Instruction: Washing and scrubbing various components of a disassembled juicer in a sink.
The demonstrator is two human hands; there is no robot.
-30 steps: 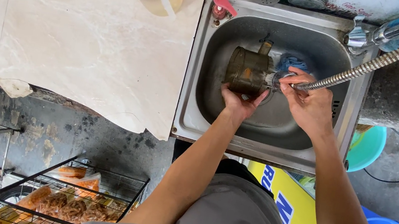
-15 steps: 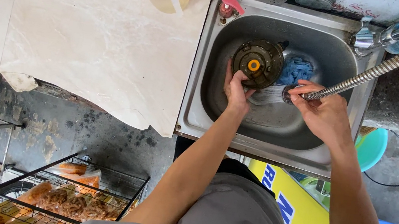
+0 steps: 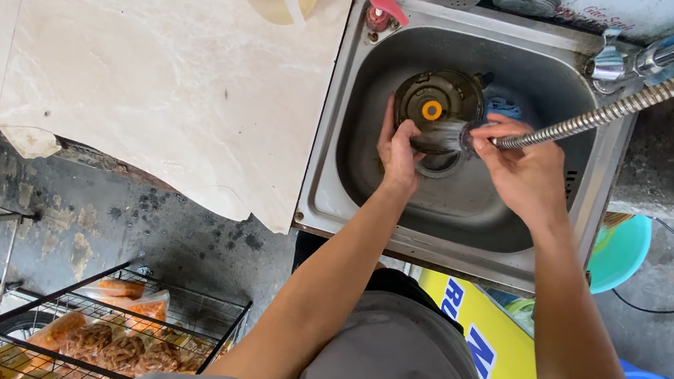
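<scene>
Over the steel sink: left hand gripping a round dark part, now turned face-up (orange centre showing) where 1 second ago it stood edge-on; right hand closed on the spray hose, water hitting it.

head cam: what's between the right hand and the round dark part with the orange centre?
In the head view, the hose nozzle in the right hand and its water spray, which lands on the round dark part held by the left hand.
</scene>
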